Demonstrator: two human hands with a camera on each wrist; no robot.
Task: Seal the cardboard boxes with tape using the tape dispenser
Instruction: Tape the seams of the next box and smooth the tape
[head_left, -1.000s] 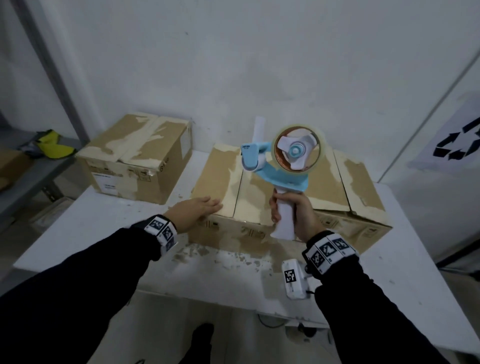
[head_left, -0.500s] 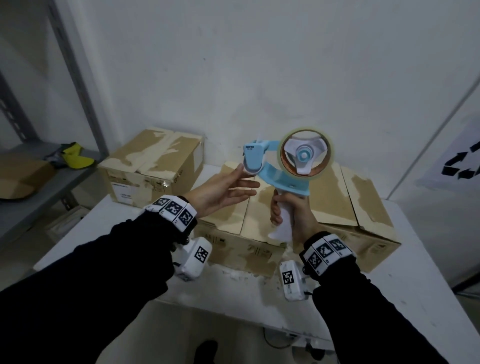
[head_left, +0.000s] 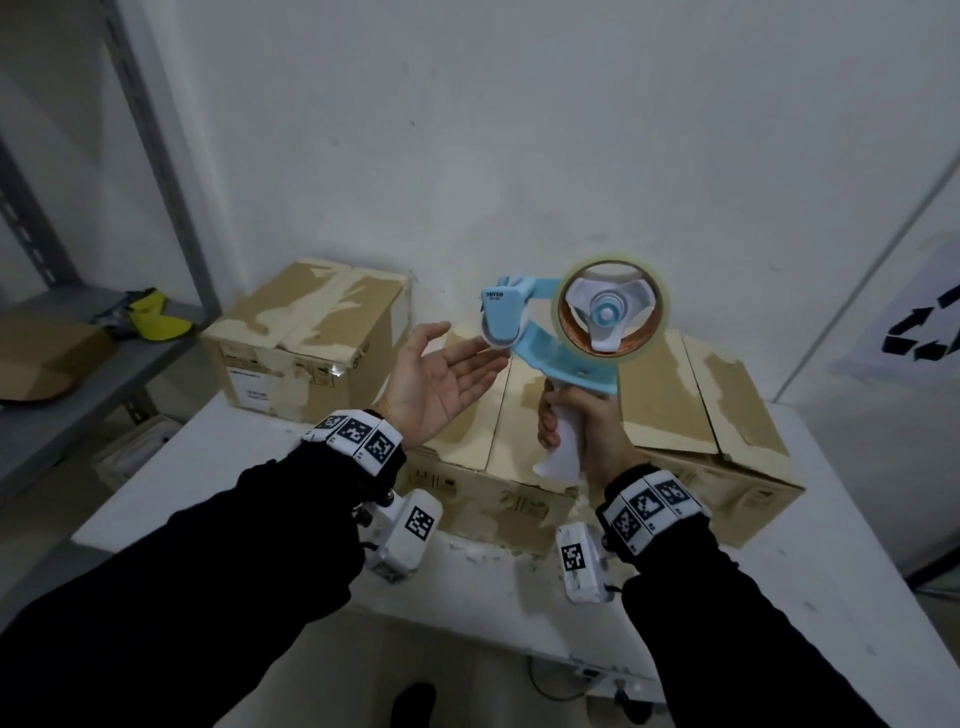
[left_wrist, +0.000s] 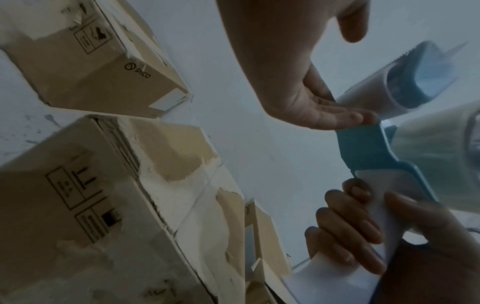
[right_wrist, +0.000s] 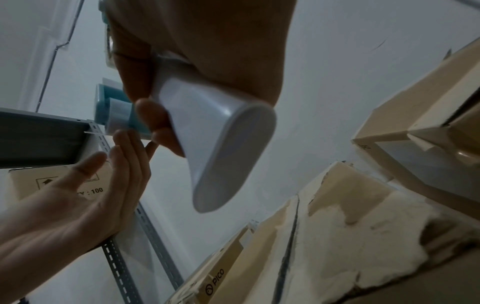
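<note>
My right hand (head_left: 574, 415) grips the white handle of a blue tape dispenser (head_left: 550, 353), held upright above the large cardboard box (head_left: 691, 415) on the white table (head_left: 467, 587). A clear tape roll (head_left: 613, 312) sits on its hub. My left hand (head_left: 452, 364) is open, palm up, with its fingertips (left_wrist: 350, 118) touching the white roller at the dispenser's (left_wrist: 363, 148) front end. In the right wrist view the handle's butt (right_wrist: 221, 148) fills the middle under my right hand (right_wrist: 207, 51). A smaller box (head_left: 311, 332) stands at the back left.
A grey metal shelf (head_left: 78, 405) stands left of the table with a yellow item (head_left: 153, 319) and flat cardboard (head_left: 41, 353) on it. The white wall runs close behind the boxes. A recycling sign (head_left: 924, 332) hangs at the right. The table's near edge lies under my wrists.
My left hand has lifted off the large box, turned palm up and reached the dispenser's front roller. The upright tape tail seen a second ago no longer shows above the head.
</note>
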